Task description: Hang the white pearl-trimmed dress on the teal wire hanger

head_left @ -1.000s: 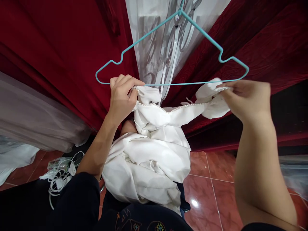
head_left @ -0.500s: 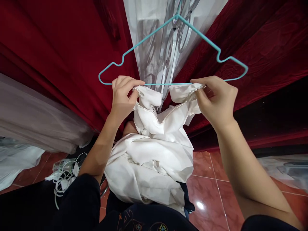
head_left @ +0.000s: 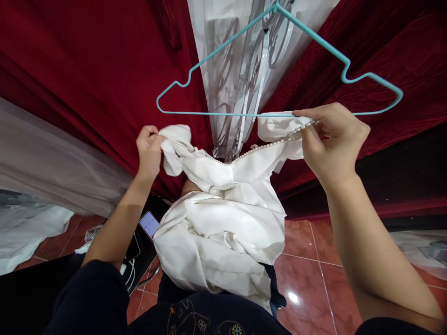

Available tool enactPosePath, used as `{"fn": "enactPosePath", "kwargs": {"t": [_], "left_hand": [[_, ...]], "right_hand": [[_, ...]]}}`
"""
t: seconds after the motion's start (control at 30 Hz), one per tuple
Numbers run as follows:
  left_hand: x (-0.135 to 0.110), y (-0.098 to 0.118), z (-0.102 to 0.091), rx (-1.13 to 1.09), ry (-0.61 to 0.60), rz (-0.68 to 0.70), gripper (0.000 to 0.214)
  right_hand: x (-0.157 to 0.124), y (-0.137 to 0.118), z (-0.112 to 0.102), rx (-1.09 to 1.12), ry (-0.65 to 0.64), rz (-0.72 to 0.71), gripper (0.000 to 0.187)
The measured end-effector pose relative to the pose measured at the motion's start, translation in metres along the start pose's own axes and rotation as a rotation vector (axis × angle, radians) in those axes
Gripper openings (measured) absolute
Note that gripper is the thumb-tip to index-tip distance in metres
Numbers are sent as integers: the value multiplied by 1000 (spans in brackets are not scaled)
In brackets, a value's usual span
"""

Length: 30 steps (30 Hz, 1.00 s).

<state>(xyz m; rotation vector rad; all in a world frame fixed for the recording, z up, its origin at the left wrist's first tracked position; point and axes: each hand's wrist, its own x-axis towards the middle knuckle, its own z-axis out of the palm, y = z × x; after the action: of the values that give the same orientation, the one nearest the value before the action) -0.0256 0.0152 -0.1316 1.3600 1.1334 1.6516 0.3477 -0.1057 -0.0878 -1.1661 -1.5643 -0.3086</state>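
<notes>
A white dress (head_left: 230, 209) with a pearl-beaded neckline lies bunched over my lap, its top stretched between my hands. My left hand (head_left: 149, 148) is closed on the dress's left sleeve, below and apart from the light-blue hanger (head_left: 209, 113). Higher up, my right hand (head_left: 331, 137) pinches the right sleeve's beaded edge together with the hanger's bottom bar. The hanger is held up in front of me, tilted a little, its hook cut off by the top of the picture.
Red curtains (head_left: 104, 70) hang on both sides of a white ornate metal frame (head_left: 256, 70). At left, a phone (head_left: 149, 224) with a lit screen and a white cable (head_left: 131, 273) lie on a black surface. Red tiles (head_left: 307, 279) cover the floor; white fabric (head_left: 35, 228) lies at far left.
My left hand has come off the hanger bar and moved left and down, drawing the sleeve outward. My right hand and the hanger have shifted right. The phone has come into view.
</notes>
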Motion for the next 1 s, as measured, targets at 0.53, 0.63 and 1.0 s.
{"fn": "enactPosePath", "kwargs": {"t": [0.53, 0.63, 1.0], "left_hand": [[111, 48, 51, 290, 22, 70, 38], [113, 51, 49, 306, 32, 32, 37], [78, 109, 92, 165, -436, 466, 65]], "right_hand": [[6, -6, -17, -29, -101, 14, 37], [8, -5, -17, -40, -142, 52, 37], [7, 2, -16, 50, -203, 104, 33]]}}
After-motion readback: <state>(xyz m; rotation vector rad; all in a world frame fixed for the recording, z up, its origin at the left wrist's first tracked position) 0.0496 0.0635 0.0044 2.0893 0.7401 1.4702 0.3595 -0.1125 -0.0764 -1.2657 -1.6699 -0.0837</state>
